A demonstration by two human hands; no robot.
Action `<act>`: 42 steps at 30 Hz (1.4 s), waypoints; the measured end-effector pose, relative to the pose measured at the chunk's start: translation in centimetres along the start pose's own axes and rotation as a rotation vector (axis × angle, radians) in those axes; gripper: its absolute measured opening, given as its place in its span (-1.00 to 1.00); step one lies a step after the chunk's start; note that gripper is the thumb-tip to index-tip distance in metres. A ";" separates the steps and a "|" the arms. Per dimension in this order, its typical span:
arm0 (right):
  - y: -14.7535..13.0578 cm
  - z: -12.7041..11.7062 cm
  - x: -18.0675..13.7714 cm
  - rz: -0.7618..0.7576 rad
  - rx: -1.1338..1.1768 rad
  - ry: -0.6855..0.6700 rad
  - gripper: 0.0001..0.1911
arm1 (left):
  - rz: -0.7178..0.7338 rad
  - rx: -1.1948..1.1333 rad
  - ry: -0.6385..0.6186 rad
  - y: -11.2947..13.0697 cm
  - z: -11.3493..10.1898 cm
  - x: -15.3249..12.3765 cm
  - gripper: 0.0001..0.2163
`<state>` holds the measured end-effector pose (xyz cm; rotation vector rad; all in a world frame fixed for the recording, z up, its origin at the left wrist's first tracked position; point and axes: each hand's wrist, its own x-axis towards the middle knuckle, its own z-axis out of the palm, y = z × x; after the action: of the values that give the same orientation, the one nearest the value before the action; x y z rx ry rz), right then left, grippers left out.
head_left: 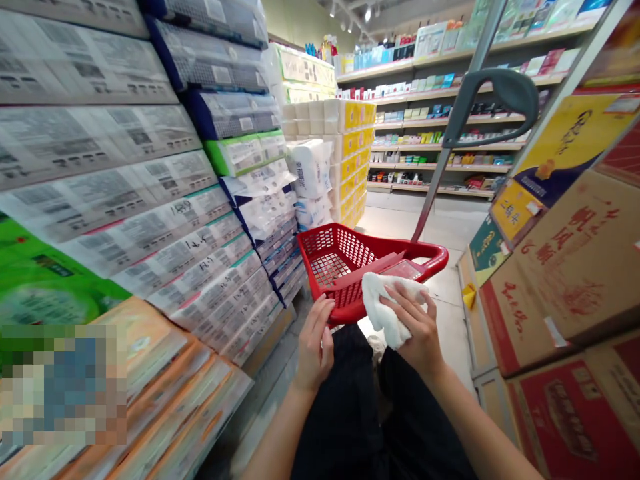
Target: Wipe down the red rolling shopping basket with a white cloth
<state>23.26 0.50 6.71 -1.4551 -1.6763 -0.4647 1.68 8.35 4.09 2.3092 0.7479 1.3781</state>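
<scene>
A red plastic shopping basket (345, 293) is in front of my knees, with square holes in its walls and floor. Its long pull handle (450, 127) rises from the far right side and ends in a grey grip. My left hand (317, 340) touches the basket's near left rim, its fingers curled over the edge. My right hand (415, 327) is pressed on a white cloth (377, 300) at the near right part of the rim. Part of the cloth is hidden under the fingers. The inside of the basket holds nothing that I can see.
Stacked packs of paper goods (210, 247) rise close on the left, with orange packs (170, 393) low in front. Cardboard cartons (575, 267) are piled on the right. Beyond the pale floor (400, 207) stand shelves of small boxes (425, 120).
</scene>
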 end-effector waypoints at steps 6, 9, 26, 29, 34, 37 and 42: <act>-6.7 3.2 0.7 0.006 0.099 -0.031 -0.54 | -0.020 0.058 0.015 0.6 -0.5 -0.1 -0.55; -7.6 3.8 0.9 -0.031 0.172 -0.055 -0.54 | 0.000 0.097 -0.008 0.5 -1.1 -0.1 -0.52; -4.8 2.9 0.4 0.018 0.021 0.014 -0.60 | -0.027 0.057 -0.019 1.0 0.0 -0.3 -0.49; -7.5 4.0 0.1 -0.033 0.092 -0.029 -0.56 | -0.036 0.044 0.014 0.9 -0.1 -0.4 -0.49; -5.2 2.3 0.0 -0.118 0.112 -0.056 -0.59 | -0.034 0.045 -0.042 0.6 -0.8 -0.6 -0.46; -1.4 0.4 0.1 -0.109 0.026 -0.023 -0.64 | -0.028 0.039 -0.061 0.7 -1.1 -0.6 -0.45; 1.9 -0.3 0.3 -0.050 -0.082 0.019 -0.57 | -0.042 0.081 -0.125 1.0 -2.1 -0.6 -0.44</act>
<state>25.14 1.00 6.67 -1.4659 -1.6995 -0.5789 -0.17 7.29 5.20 2.4013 0.8217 1.1931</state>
